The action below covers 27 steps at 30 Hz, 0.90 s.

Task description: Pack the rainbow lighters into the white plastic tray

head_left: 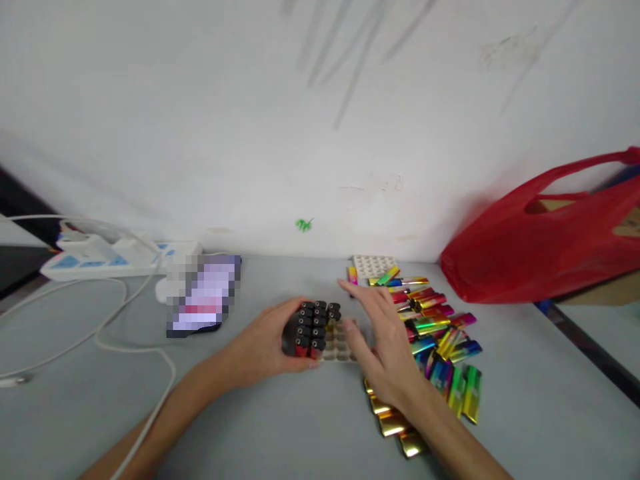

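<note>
A beige tray [343, 343] with round holes lies on the grey table and holds several upright lighters [314, 327] with black tops in its left part. My left hand [267, 343] curls round the tray's left end and those lighters. My right hand [383, 340] hovers over the tray's right side, fingers stretched out and apart, with nothing seen in it. Right of it lies a pile of shiny coloured lighters [437, 333], and several gold ones [393, 420] sit under my right wrist.
A second holed tray [373, 265] lies at the wall behind the pile. A red plastic bag [540, 247] stands at the right. A phone [205, 297], a white power strip [115, 259] and loose white cables [100, 333] are on the left.
</note>
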Available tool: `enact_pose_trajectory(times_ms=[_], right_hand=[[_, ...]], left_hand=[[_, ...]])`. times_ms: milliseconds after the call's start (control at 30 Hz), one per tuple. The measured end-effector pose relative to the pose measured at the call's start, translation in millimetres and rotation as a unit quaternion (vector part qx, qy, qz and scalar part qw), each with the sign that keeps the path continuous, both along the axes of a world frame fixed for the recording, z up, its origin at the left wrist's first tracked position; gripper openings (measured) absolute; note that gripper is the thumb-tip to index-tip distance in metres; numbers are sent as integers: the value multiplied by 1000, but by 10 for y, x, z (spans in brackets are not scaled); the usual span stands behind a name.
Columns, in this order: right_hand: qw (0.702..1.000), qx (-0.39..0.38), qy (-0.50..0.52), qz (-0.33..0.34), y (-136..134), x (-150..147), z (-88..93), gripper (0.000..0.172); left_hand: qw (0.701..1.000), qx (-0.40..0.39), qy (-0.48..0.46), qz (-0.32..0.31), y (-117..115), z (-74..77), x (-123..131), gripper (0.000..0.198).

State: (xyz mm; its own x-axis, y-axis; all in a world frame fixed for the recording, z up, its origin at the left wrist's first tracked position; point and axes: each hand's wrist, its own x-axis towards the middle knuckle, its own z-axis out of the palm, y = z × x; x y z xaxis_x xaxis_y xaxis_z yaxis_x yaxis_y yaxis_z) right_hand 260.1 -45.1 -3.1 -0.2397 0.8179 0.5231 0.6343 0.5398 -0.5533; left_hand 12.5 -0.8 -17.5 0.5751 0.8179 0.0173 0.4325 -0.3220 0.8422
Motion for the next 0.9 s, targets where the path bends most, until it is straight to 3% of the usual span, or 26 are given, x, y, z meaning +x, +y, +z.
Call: enact_pose_trajectory(times_ms=[167,333,433,600,900], right_hand=[[977,-12,-185,-103,117,138,-129,51],[942,-56,-314,-101,140,181,-231,60],[940,-58,-321,-99,134,164,-208,54],[944,-49,-307,-111,145,148,-130,30],[960,-46,-255,-104,157,217,-238,25]], left_hand=[[1000,-13,-4,1,5,-8,-2,72],[1000,-15,-7,-2,6,-8,-3,71],[1000,-15,-8,-3,6,-5,-2,72],[1000,-11,-6,-4,9,-19,-6,72],[1000,-14,5,1,-1,-13,-4,70]])
